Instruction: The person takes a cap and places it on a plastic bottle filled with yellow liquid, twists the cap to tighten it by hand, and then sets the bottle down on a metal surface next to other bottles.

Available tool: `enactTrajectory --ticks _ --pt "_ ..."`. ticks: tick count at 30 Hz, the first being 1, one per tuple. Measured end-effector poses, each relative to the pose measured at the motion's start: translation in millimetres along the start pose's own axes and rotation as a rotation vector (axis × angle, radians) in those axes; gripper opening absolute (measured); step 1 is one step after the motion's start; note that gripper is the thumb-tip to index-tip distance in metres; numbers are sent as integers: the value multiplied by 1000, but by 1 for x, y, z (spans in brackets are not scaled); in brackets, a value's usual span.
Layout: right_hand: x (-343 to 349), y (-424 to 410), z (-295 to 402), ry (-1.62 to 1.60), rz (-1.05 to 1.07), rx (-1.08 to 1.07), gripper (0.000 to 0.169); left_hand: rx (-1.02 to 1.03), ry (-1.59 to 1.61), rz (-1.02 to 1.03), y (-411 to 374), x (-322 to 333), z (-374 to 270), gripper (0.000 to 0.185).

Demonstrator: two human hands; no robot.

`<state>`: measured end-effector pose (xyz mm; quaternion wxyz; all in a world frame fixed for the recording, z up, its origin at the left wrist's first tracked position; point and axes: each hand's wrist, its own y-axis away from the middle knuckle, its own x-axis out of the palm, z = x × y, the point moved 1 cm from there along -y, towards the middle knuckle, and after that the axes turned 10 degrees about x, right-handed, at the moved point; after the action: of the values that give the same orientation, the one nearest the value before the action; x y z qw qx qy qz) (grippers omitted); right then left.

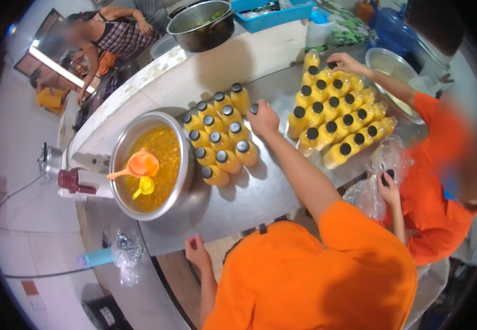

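Note:
My right hand (264, 119) grips a black bottle cap (254, 108), and the hand hides whatever is beneath it. Beside it stands a group of plastic bottles (228, 161) with black caps, filled with yellow liquid. Near the front edge of the metal table (222, 214), my left hand (198, 252) is loosely curled; whether it holds anything is unclear. To the left of the bottles, a large metal basin (186, 181) contains orange-yellow liquid with bits in it. An orange dipper (142, 163) and a small yellow scoop (145, 186) are in the basin.
A co-worker's hand (344, 64) touches a cap among more yellow bottles (319, 113), some uncapped; their other hand (391, 192) holds a cap by a plastic bag (364, 196). A tiled ledge (259, 51) bears a pot (205, 35) and blue tray (275, 20). Another person (118, 37) stands beyond.

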<state>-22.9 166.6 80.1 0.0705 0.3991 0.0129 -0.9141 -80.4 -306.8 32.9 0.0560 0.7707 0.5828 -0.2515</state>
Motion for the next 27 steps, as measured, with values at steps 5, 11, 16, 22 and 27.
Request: enactTrajectory --ticks 5,11,16,22,27 --pt "19 -12 0 -235 50 -21 51 -127 3 -127 46 11 -17 18" --pt "47 8 -55 -439 185 -56 78 -135 67 141 20 56 -82 27" --pt "36 112 -134 -453 165 -24 37 85 273 577 -32 152 -165 16" --pt "-48 201 -165 -227 858 32 30 469 151 856 -76 325 -208 54" --pt "-98 204 -175 -271 705 42 32 443 129 1035 -95 425 -193 97"
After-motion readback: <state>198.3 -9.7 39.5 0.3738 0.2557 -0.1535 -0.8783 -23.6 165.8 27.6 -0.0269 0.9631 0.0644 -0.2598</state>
